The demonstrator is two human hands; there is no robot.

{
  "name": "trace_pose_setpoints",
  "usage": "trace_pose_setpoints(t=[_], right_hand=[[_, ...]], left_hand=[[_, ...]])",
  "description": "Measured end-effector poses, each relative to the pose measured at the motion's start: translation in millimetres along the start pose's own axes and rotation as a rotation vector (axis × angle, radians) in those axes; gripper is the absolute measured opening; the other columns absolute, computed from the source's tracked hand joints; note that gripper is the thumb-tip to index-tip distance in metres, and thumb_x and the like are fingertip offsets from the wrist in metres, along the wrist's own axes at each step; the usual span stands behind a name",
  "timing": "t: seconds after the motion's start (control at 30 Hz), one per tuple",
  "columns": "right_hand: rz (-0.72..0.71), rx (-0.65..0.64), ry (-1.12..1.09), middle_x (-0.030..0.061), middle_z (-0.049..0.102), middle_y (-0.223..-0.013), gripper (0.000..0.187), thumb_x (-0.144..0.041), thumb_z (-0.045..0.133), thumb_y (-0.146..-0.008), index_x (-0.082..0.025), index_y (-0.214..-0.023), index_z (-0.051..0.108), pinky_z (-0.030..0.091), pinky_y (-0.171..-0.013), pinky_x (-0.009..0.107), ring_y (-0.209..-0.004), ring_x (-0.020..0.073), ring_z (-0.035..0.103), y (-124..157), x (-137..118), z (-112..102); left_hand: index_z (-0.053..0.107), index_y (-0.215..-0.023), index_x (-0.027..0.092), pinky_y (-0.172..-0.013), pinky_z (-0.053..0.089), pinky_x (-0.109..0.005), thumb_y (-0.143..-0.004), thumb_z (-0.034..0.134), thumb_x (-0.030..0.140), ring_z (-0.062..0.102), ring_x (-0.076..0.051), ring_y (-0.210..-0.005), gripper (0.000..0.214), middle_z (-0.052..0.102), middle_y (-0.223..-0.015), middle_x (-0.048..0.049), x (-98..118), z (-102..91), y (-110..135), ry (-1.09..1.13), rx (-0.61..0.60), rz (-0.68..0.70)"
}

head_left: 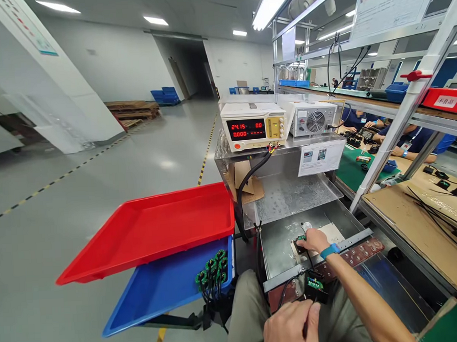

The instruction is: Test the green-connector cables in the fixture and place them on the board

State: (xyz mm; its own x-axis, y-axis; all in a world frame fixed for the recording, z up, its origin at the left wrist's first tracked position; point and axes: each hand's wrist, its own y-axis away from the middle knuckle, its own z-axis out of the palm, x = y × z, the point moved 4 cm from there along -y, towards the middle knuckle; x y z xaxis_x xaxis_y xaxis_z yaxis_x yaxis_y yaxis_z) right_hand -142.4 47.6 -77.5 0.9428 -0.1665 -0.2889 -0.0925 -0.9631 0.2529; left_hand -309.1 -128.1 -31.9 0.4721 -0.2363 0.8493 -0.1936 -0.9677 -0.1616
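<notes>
My right hand point(313, 239) reaches into a metal test enclosure point(278, 240) and presses a small green and black circuit part point(300, 244) onto a pale fixture plate point(333, 233); the fingers are curled over it. A blue band sits on that wrist. My left hand point(292, 327) is low at the bottom edge, closed in a pinch on a black lead that runs up to a second green and black circuit part point(315, 287) just above it.
A power supply with red digits point(254, 126) and a fan unit point(313, 119) stand on the enclosure. On the left a red tray point(151, 228) sits over a blue tray point(161, 287) holding several wired green parts point(214, 271). Other people work at the bench point(403, 146) on the right.
</notes>
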Motion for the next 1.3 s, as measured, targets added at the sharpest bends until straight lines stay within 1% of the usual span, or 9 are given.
trace_pose_setpoints(t=[0.1,0.27,0.37,0.43,0.5,0.6,0.7,1.13,1.3], right_hand=[[-0.171,-0.097,-0.121,0.0144,0.075,-0.098,0.042,-0.049,0.05,-0.099,-0.014,-0.089,0.07,0.051,-0.084,0.033,-0.1,0.0271,0.069,30,-8,-14],[-0.406,-0.673,-0.939,0.0007,0.063,-0.063,0.063,-0.075,0.041,-0.094,-0.015,-0.093,0.064,0.042,-0.049,0.023,-0.052,0.0131,0.057,111,-37,13],[-0.312,-0.646,-1.234,-0.0101,0.042,-0.047,0.059,-0.075,0.057,-0.086,-0.016,-0.091,0.06,0.026,-0.039,0.02,-0.035,0.0066,0.03,137,-29,27],[-0.253,-0.548,-1.334,-0.0129,0.031,-0.046,0.057,-0.074,0.06,-0.086,-0.016,-0.088,0.058,0.02,-0.039,0.02,-0.037,0.0052,0.021,147,-15,31],[-0.206,-0.495,-1.381,-0.013,0.028,-0.048,0.057,-0.074,0.06,-0.085,-0.016,-0.087,0.057,0.015,-0.039,0.02,-0.04,0.0052,0.018,156,-3,36],[-0.164,-0.479,-1.358,-0.0123,0.028,-0.05,0.057,-0.074,0.058,-0.086,-0.017,-0.087,0.056,0.012,-0.039,0.021,-0.043,0.0059,0.016,169,7,46],[-0.18,-0.451,-1.296,-0.0115,0.028,-0.051,0.057,-0.074,0.053,-0.089,-0.017,-0.089,0.056,0.014,-0.041,0.022,-0.044,0.0067,0.019,180,6,56],[-0.195,-0.081,-0.918,-0.0022,0.06,-0.063,0.045,-0.056,0.038,-0.103,-0.019,-0.125,0.05,0.04,-0.055,0.025,-0.056,0.0168,0.056,217,-10,77],[-0.216,0.0,-0.889,0.0012,0.068,-0.065,0.034,-0.047,0.04,-0.104,-0.018,-0.116,0.052,0.041,-0.054,0.024,-0.055,0.0169,0.063,223,-20,88]], left_hand=[[0.073,-0.066,0.025,-0.06,0.033,-0.035,-0.09,0.058,0.049,0.056,-0.025,-0.064,0.037,0.067,-0.063,-0.0145,20,20.3,-12,-0.037,-0.229,0.2],[0.068,-0.058,0.027,-0.069,0.041,-0.042,-0.091,0.054,0.051,0.051,-0.026,-0.061,0.043,0.056,-0.053,-0.0105,14,97.2,1,0.354,-0.564,0.252],[0.068,-0.058,0.029,-0.073,0.044,-0.042,-0.093,0.049,0.053,0.051,-0.023,-0.059,0.046,0.056,-0.054,-0.0075,-8,123.1,18,0.498,-0.653,0.24],[0.071,-0.063,0.028,-0.07,0.046,-0.038,-0.093,0.051,0.055,0.055,-0.022,-0.06,0.044,0.061,-0.058,-0.0078,-23,114.0,25,0.527,-0.506,0.311],[0.072,-0.065,0.026,-0.067,0.047,-0.035,-0.091,0.057,0.052,0.058,-0.02,-0.062,0.039,0.065,-0.061,-0.0066,-37,82.7,24,0.512,-0.103,0.341],[0.071,-0.084,0.022,-0.073,0.053,-0.031,-0.092,0.059,0.042,0.066,-0.019,-0.075,0.025,0.072,-0.079,-0.0055,-56,33.1,18,0.417,0.371,0.019],[0.067,-0.101,0.019,-0.077,0.056,-0.029,-0.092,0.06,0.045,0.07,-0.019,-0.085,0.028,0.074,-0.094,-0.0066,-61,14.2,8,0.411,0.282,-0.252],[0.061,-0.079,0.02,-0.082,0.053,-0.027,-0.093,0.06,0.037,0.065,-0.016,-0.089,0.022,0.066,-0.091,-0.0031,-77,14.1,24,0.327,0.325,-0.178],[0.058,-0.08,0.02,-0.079,0.053,-0.028,-0.095,0.055,0.034,0.065,-0.016,-0.087,0.021,0.066,-0.09,-0.0034,-96,8.4,26,0.36,0.187,-0.119]])
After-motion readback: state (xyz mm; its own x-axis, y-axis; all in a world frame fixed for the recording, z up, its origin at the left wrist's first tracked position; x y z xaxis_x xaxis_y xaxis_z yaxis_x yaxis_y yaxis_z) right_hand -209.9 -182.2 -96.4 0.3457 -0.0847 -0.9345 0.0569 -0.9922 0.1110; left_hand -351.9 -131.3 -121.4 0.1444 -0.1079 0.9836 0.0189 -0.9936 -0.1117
